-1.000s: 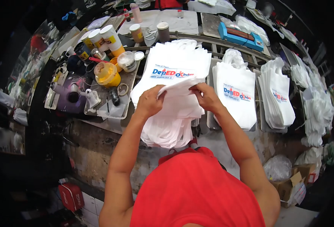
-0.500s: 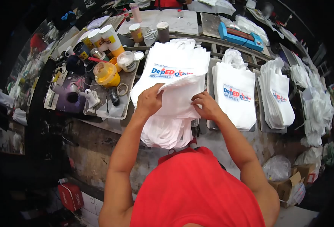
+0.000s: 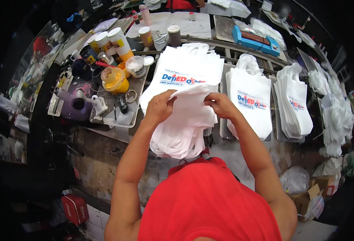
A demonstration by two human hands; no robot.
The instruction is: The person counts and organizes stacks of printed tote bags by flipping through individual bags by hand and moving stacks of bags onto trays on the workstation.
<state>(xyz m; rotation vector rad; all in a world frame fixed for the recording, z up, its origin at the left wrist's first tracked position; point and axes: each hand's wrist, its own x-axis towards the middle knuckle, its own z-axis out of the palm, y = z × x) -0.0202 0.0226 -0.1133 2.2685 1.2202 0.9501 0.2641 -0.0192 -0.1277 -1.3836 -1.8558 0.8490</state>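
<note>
A thick stack of white printed bags [image 3: 189, 66] lies in front of me, its top bags showing a blue and red "DepED" print. My left hand [image 3: 161, 106] pinches the lifted lower edge of the upper bags at the left. On the right side of the same stack, my right hand [image 3: 220, 105] has thumb and forefinger pinched at the folded-up edge. Below the raised edge, plain white bag fabric shows, and white handles [image 3: 177, 142] hang over the table's near side. Exactly how many layers sit in my fingers is hidden.
To the right lie two more stacks of printed bags [image 3: 248, 102] [image 3: 295, 100] on boards. Paint tubs, among them a yellow tub [image 3: 114, 80], crowd the left. A blue machine [image 3: 255, 40] stands at the back. Cardboard boxes [image 3: 307, 201] sit on the floor at right.
My right hand has moved up a little along the bags' edge, and its fingers have drawn closer together. The left hand stays nearly in place. The view has shifted slightly.
</note>
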